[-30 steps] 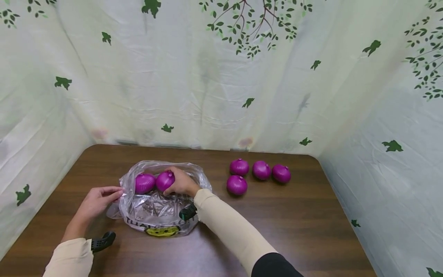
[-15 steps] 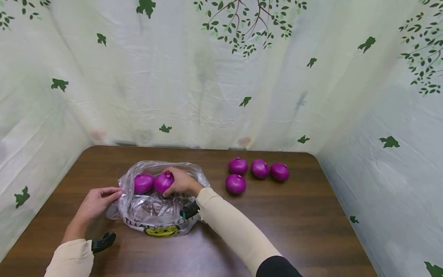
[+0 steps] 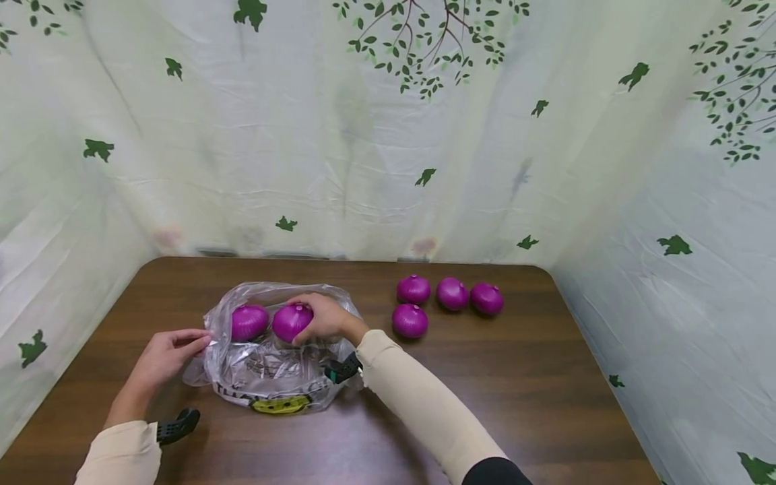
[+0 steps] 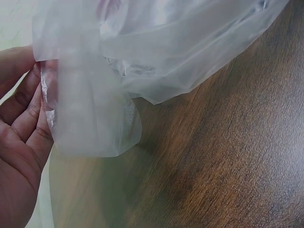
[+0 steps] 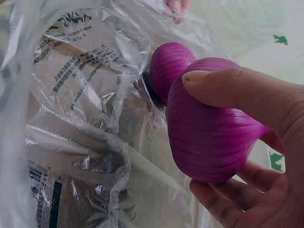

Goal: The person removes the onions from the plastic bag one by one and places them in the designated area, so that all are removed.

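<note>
My right hand [image 3: 324,318] grips a purple onion [image 3: 292,322] inside a clear plastic bag [image 3: 267,377]. In the right wrist view the thumb lies across one side of this onion [image 5: 213,128] and the fingers sit under the other. A second purple onion [image 3: 249,322] rests in the bag just to the left, with a small gap between the two. At the bag's left rim, my left hand [image 3: 166,357] pinches the plastic between thumb and fingers. The left wrist view shows the bag's edge [image 4: 90,109] hanging from those fingertips; the thumb is partly cut off there.
Several more purple onions [image 3: 414,289] sit in a group at the back right of the brown wooden table [image 3: 515,384]. A pale curtain [image 3: 364,135] with printed leaves surrounds the table's back and sides. Black print and a yellow mark show on the bag's front.
My right hand has shifted slightly right with its onion, opening a gap from the other onion in the bag. The left hand keeps its pinch on the rim.
</note>
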Demonstrator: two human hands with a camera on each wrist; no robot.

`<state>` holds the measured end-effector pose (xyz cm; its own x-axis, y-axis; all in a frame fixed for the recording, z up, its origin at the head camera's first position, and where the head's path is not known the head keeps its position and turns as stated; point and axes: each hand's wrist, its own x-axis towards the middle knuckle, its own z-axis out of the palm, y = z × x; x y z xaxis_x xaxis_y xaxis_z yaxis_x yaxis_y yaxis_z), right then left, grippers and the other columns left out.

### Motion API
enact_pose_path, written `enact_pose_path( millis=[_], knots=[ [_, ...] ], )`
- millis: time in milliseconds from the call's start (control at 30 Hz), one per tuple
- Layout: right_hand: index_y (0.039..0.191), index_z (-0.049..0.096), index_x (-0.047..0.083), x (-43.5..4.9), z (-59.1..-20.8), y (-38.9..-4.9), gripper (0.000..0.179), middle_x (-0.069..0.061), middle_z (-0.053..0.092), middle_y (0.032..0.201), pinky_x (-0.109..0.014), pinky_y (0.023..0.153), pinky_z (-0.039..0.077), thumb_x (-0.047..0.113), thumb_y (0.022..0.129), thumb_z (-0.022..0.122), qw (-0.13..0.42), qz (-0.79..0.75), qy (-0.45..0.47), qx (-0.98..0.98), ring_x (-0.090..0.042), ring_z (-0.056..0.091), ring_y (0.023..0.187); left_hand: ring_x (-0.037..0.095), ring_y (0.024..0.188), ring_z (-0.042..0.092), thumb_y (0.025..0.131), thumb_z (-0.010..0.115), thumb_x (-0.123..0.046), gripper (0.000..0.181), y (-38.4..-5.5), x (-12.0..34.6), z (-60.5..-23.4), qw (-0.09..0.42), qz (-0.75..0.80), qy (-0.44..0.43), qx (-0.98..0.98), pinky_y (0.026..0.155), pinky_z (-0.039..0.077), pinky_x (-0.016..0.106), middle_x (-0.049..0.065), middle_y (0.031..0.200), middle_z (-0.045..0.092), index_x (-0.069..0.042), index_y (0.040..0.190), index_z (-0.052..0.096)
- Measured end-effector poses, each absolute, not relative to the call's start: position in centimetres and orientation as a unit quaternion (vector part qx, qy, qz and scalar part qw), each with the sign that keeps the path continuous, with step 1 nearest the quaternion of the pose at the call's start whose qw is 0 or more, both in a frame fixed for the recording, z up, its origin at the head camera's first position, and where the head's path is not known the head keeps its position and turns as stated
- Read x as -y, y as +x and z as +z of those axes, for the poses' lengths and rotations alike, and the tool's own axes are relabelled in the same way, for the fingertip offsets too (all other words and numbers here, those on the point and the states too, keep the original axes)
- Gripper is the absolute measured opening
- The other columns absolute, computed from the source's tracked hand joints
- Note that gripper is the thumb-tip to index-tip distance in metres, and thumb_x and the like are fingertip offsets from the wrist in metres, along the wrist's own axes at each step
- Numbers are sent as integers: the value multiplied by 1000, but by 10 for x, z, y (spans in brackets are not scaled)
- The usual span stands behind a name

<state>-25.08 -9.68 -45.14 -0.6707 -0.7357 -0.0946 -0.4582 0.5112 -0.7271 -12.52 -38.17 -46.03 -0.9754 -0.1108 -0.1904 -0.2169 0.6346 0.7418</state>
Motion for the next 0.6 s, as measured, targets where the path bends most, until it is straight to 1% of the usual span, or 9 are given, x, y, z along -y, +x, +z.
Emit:
enact_pose_path(
  millis=[133,267,433,500,600],
  knots=[
    [136,53,13,91,-453,-250,78,-6,57,129,-20,86,45,15,67,89,202,-361,-361,-836,-14,56,110,32,104,54,98,54,-39,55,-124,381,-461,66,420,-94,-900,73,46,24,29,122,58,9,124,58],
    [136,53,13,84,-453,-250,78,-6,58,129,-20,87,45,13,66,89,198,-370,-362,-833,-14,56,111,29,103,55,98,55,-38,54,-124,379,-461,63,416,-93,-902,72,46,23,29,121,58,10,124,58],
    [135,51,11,74,-452,-248,78,-7,57,129,-19,87,45,11,67,89,203,-379,-355,-830,-15,55,113,16,93,55,97,56,-39,56,-123,379,-463,63,409,-93,-906,70,46,23,27,119,60,10,123,58],
    [135,51,10,71,-450,-247,78,-7,56,129,-19,87,45,11,66,89,207,-384,-355,-827,-16,55,114,12,90,54,97,56,-39,56,-123,378,-463,63,409,-94,-906,70,46,24,26,118,60,10,123,59],
    [134,51,10,66,-449,-247,78,-8,56,129,-19,87,46,9,66,89,211,-399,-353,-820,-18,56,114,16,92,55,96,56,-41,58,-124,377,-464,64,411,-96,-904,71,46,26,25,118,60,9,124,58]
  ],
)
